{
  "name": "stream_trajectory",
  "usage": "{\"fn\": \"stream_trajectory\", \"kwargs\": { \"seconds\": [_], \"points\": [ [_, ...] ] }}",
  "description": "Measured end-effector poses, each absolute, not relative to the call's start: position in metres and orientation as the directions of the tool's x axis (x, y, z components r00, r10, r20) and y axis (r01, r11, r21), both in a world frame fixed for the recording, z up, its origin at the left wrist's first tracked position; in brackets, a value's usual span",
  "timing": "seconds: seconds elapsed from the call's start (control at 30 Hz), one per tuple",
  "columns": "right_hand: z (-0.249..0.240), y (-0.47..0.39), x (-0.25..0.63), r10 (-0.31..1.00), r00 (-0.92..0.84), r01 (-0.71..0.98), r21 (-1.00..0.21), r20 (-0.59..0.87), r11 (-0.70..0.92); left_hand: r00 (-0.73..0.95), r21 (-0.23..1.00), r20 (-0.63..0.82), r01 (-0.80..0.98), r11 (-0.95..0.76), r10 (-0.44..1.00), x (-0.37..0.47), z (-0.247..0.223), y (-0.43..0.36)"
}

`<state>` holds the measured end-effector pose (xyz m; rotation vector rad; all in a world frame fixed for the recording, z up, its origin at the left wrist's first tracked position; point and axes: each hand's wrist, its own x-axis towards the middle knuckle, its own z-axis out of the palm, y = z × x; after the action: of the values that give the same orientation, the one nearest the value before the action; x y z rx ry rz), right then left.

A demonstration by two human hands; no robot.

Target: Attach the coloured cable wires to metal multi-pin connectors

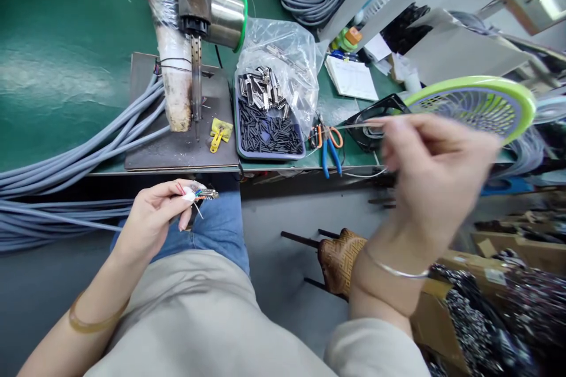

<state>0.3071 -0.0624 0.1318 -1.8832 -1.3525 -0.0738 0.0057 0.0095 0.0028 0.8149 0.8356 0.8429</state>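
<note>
Green bench [88,100] across the front. Right hand [435,159] is kinda blurry, up off to the right, fingers closed. Left hand [154,212] has a pinch grip on the wired connector [207,194], by the bench edge. Connector's long axis points rightward from those fingertips. Of the 2 hands, left's nearer; right's well apart, pinching what looks like 1 thin strand [354,126].

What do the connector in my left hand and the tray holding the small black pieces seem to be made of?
The connector in your left hand: probably metal, going by its silvery, shiny surface. The tray: likely smooth moulded plastic, judging by its rounded, bluish rim.
</note>
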Motion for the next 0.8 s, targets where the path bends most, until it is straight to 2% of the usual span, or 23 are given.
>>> {"fn": "stream_trajectory", "kwargs": {
  "seconds": [0.03, 0.1, 0.17, 0.27, 0.43, 0.67, 0.8],
  "points": [
    [0.12, -0.063, 0.295, 0.78, 0.417, 0.774, -0.632, 0.466, -0.036, 0.402, 0.856, -0.29, -0.296, 0.423, 0.868, 0.006, 0.003, 0.009],
    [0.09, -0.06, 0.272, 0.861, 0.368, 0.657, -0.753, 0.35, 0.025, 0.388, 0.854, -0.298, -0.299, 0.425, 0.872, 0.006, 0.005, 0.009],
    [0.061, -0.053, 0.254, 0.877, 0.424, 0.485, -0.875, 0.226, -0.009, 0.379, 0.854, -0.3, -0.303, 0.424, 0.875, 0.005, 0.005, 0.008],
    [0.03, -0.046, 0.234, 0.857, 0.506, 0.275, -0.96, 0.098, -0.052, 0.374, 0.864, -0.282, -0.3, 0.403, 0.884, 0.004, 0.005, 0.005],
    [0.012, -0.048, 0.21, 0.914, 0.406, 0.09, -0.994, -0.02, -0.062, 0.456, 0.919, -0.193, -0.226, 0.323, 0.869, 0.001, 0.002, -0.002],
    [0.005, -0.053, 0.194, 0.972, 0.21, 0.1, -0.986, -0.11, -0.133, 0.632, 0.974, -0.043, -0.147, 0.173, 0.774, 0.005, 0.001, -0.012],
    [0.004, -0.053, 0.191, 0.973, 0.206, 0.101, -0.987, -0.103, -0.126, 0.647, 0.983, -0.038, -0.113, 0.145, 0.761, 0.008, -0.001, -0.012]
  ]
}}
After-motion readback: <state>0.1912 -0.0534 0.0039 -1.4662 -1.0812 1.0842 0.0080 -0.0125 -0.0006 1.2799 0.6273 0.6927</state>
